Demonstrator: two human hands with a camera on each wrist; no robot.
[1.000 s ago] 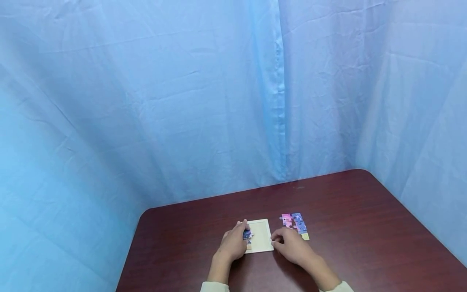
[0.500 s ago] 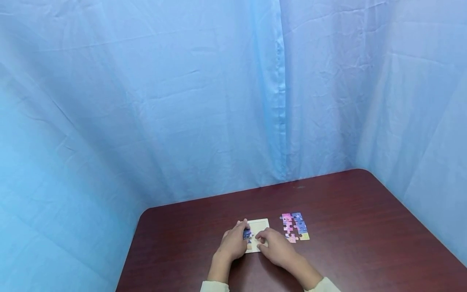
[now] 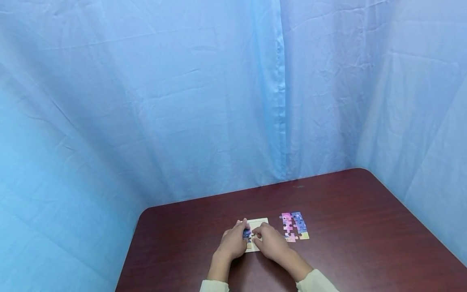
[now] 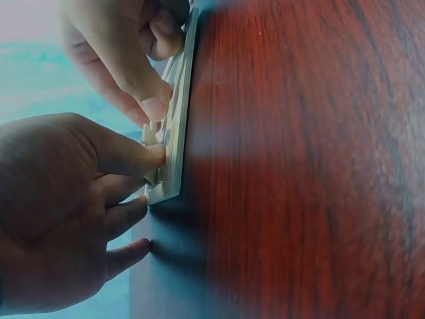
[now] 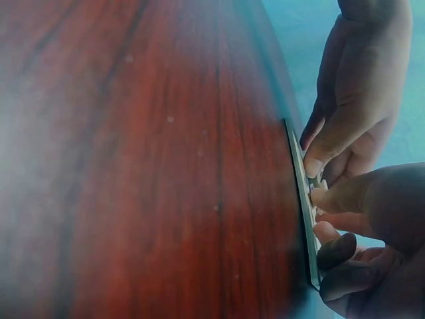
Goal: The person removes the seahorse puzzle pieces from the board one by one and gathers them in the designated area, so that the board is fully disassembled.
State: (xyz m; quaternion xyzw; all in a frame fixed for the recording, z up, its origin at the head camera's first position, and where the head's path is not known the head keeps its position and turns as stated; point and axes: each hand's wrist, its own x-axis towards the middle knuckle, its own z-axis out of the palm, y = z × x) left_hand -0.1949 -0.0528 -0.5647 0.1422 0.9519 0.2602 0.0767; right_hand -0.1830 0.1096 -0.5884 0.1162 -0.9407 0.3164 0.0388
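A small pale puzzle tray (image 3: 260, 220) lies on the table, with a few blue and orange puzzle pieces (image 3: 247, 234) along its left side. My left hand (image 3: 232, 242) grips that side, thumb near the front and fingers over the far rim. Beside it, my right hand (image 3: 273, 242) pinches a small puzzle piece low over the tray's middle, mostly hidden by the fingers. In the left wrist view, the left thumb (image 4: 143, 156) presses down by the tray's edge. The right wrist view shows the fingertips of both hands close together over the tray.
Several joined pink, blue and yellow puzzle pieces (image 3: 300, 223) lie to the right of the tray, just beyond the right hand. The dark red-brown table (image 3: 197, 221) has rounded far corners. Blue curtains (image 3: 204, 121) hang around it.
My right hand has moved left from the tray's right edge to its middle, close to the left hand, uncovering more of the loose pieces. The left hand has stayed in place.
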